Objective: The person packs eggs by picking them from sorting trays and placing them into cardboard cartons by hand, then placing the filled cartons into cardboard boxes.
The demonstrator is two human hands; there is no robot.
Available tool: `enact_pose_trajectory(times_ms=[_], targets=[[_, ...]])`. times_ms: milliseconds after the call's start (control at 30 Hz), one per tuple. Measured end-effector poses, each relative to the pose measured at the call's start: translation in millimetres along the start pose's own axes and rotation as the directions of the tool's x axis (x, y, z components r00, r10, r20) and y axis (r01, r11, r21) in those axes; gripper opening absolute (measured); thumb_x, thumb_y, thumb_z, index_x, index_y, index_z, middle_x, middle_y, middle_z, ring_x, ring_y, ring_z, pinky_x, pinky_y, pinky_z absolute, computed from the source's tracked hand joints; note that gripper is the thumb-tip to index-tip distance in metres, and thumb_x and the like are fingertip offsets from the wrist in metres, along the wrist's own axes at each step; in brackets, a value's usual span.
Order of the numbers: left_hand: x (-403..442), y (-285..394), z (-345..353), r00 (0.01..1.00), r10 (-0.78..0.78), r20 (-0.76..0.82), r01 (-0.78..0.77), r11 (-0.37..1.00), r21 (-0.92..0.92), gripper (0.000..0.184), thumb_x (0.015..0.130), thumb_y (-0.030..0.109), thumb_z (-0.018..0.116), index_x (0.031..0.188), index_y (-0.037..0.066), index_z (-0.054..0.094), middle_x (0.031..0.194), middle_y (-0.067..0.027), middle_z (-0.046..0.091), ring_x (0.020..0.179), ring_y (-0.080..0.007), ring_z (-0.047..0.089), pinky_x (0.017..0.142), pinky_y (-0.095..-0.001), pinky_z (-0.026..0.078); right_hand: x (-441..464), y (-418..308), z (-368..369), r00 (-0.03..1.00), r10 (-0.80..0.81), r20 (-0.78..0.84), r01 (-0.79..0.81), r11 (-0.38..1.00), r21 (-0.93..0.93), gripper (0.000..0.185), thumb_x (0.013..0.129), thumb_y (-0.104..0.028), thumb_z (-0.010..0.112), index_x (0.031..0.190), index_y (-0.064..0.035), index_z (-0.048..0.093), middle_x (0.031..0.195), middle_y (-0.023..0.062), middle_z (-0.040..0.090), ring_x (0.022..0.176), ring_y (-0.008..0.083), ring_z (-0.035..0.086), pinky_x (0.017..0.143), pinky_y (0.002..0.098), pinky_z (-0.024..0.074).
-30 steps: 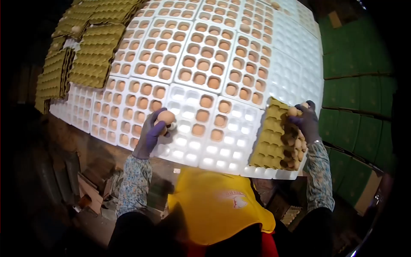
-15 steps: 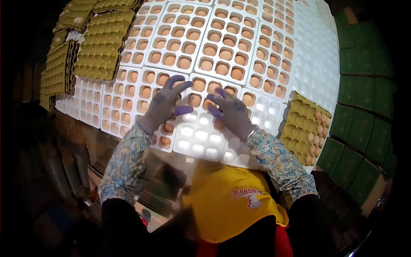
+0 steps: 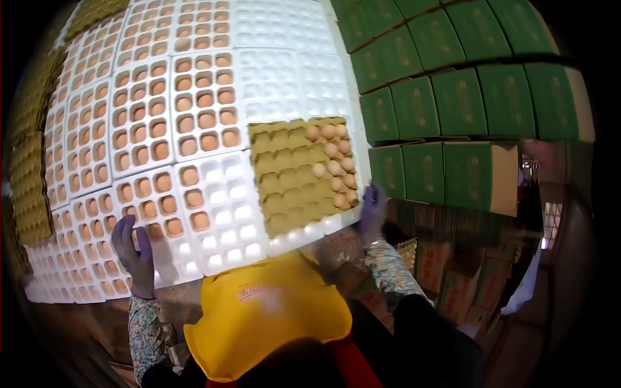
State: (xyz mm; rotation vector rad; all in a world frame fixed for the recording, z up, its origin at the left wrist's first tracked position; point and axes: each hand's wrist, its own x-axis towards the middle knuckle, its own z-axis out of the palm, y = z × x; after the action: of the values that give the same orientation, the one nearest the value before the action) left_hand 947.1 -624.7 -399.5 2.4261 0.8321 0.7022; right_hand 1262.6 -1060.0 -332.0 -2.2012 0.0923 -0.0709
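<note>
My left hand (image 3: 134,252), in a grey glove with purple fingertips, is over the front white foam trays. Its thumb and fingers are apart beside an egg (image 3: 150,209), and nothing shows between them. Brown eggs sit singly in the cups around it. To its right, a foam tray (image 3: 228,252) has eggs only in its left column. My right hand (image 3: 373,216), gloved alike, is at the table's right edge, fingers stretched out by the near right corner of an olive egg tray (image 3: 284,187). Several loose eggs (image 3: 336,167) fill that tray's right side.
Green cartons (image 3: 466,100) are stacked along the right. Stacked olive egg trays (image 3: 29,194) stand at the far left. Foam trays without eggs (image 3: 284,77) lie beyond the olive tray. A yellow apron (image 3: 259,310) is at the table's front edge.
The view has turned to the right. My hands, earlier close together over the front foam trays, are now wide apart, with the right one moved over to the olive tray's corner.
</note>
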Motion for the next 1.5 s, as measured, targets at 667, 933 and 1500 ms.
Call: enact_pose_trajectory(times_ms=[667, 933, 1500], targets=[[-18, 401, 243, 0.792, 0.380, 0.478, -0.332, 0.925, -0.186, 0.023, 0.086, 0.021, 0.073, 0.105, 0.010, 0.064, 0.105, -0.0095, 0.066, 0.099, -0.0300, 0.064, 0.082, -0.0453, 0.052, 142, 86, -56, 0.557, -0.398, 0.729, 0.523, 0.850, 0.064, 0.027, 0.092, -0.016, 0.068, 0.117, -0.0092, 0.062, 0.116, 0.0110, 0.063, 0.095, 0.0316, 0.069, 0.082, 0.0396, 0.0595], [-36, 385, 267, 0.760, -0.079, 0.645, 0.514, 0.680, -0.523, 0.041, 0.085, 0.014, 0.080, 0.119, 0.006, 0.059, 0.108, -0.0089, 0.066, 0.097, -0.0182, 0.064, 0.083, -0.0342, 0.056, 154, 109, -38, 0.403, -0.602, 0.689, 0.617, 0.735, 0.282, 0.027, 0.089, -0.016, 0.071, 0.115, -0.0102, 0.064, 0.115, 0.0096, 0.065, 0.094, 0.0293, 0.070, 0.078, 0.0383, 0.0584], [-57, 504, 392, 0.638, -0.023, 0.770, 0.510, 0.761, -0.400, 0.060, 0.085, 0.037, 0.080, 0.133, 0.011, 0.057, 0.120, -0.0172, 0.069, 0.105, -0.0292, 0.071, 0.092, -0.0382, 0.056, 253, 216, -146, 0.531, -0.505, 0.680, 0.552, 0.815, 0.175, 0.030, 0.088, -0.013, 0.073, 0.115, -0.0091, 0.063, 0.115, 0.0115, 0.064, 0.100, 0.0334, 0.068, 0.086, 0.0389, 0.0567]])
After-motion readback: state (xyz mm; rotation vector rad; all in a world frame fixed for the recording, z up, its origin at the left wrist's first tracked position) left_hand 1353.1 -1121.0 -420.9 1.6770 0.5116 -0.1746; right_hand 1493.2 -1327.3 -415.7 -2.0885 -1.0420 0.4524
